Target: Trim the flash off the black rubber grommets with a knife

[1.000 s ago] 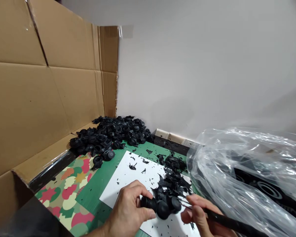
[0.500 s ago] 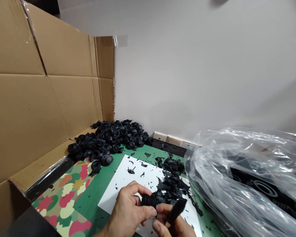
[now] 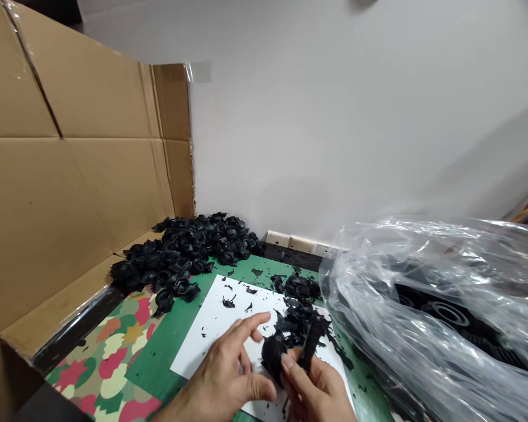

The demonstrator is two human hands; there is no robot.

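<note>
My left hand is open over the white board, its thumb and fingers spread, with nothing between them. Just right of it, my right hand pinches a round, ribbed black rubber-like piece between thumb and fingers. A dark, elongated, blade-shaped thing also sticks up from that hand; its kind and lower end are hidden by the fingers. Beneath both hands lies the white board, sprinkled with black scraps. A heap of torn black trimmings covers its right side, behind the right hand.
A large pile of similar black pieces lies at the back left against a cardboard wall. A green mat and a patterned sheet are under the work. Clear plastic bagging holding black parts stands on the right.
My left hand has let go of the ribbed black piece and opened, moving slightly away. The piece is now held by my right hand, which keeps the blade-shaped thing. The view has shifted slightly.
</note>
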